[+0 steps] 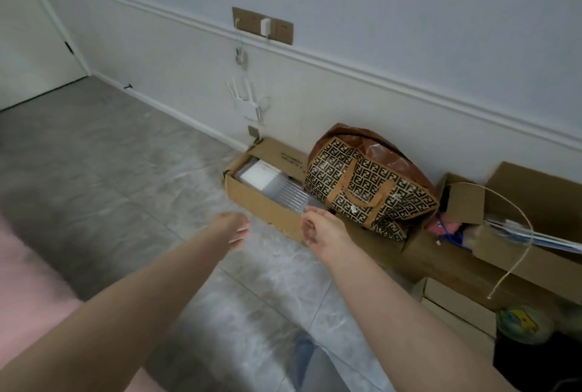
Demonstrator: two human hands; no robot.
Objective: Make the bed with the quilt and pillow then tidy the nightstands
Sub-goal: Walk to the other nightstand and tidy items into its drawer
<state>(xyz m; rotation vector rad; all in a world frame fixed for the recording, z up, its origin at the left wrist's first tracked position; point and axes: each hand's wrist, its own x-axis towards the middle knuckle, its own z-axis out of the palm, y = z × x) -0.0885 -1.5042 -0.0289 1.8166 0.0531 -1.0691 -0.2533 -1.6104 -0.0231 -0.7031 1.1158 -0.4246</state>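
At lower left, blurred pink quilt (22, 291), cut off.

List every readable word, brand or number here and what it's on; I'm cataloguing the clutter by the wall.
"FF" interlocking-letter monogram, repeated: on the patterned bag.
Dark print on the open cardboard box flap: too blurred to read.
Yellow and blue label on the round lid: too blurred to read.
Nothing else legible.

The single head-worn camera looks forward and steeply down past both outstretched arms at the floor (132, 152) and the nearby wall (378, 14).
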